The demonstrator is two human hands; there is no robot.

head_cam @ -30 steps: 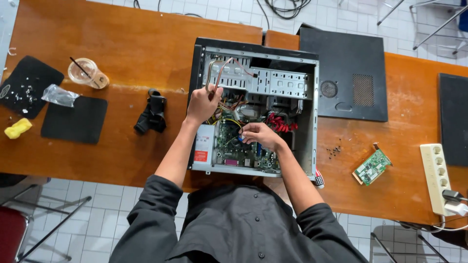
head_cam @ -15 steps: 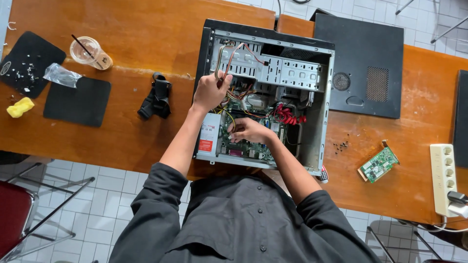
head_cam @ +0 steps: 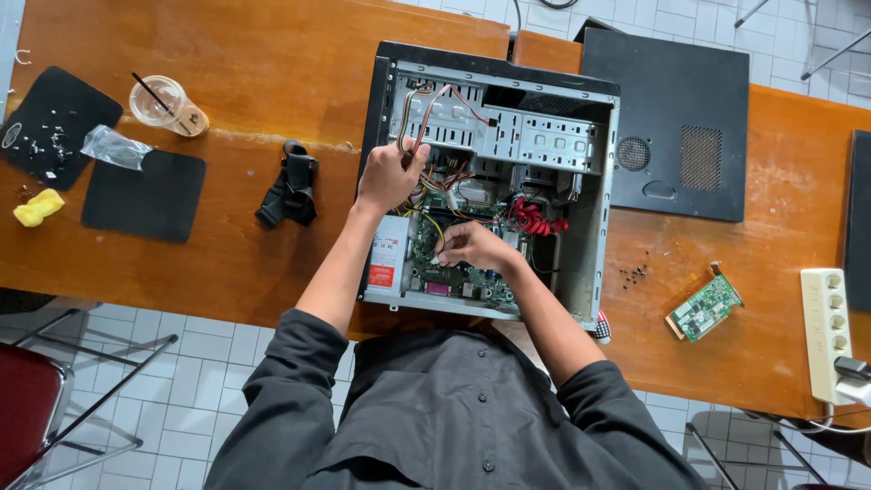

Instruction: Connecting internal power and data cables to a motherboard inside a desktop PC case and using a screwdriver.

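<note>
Inside open computer case [head_cam: 594, 181] | left hand [head_cam: 388, 177] grip closed on cable bundle [head_cam: 413, 118] | right hand [head_cam: 472, 247] pinching motherboard [head_cam: 454, 272] wire

Bright, even daylight, sharp focus throughout, soft short shadows, faint sheen on the wooden table [head_cam: 254, 54], slight wide-angle bending at edges.

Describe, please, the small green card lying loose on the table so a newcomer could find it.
Start at the open computer case and look right across the wooden table. The green circuit card lies alone between the case and the white power strip, the only green board outside the case.
</note>
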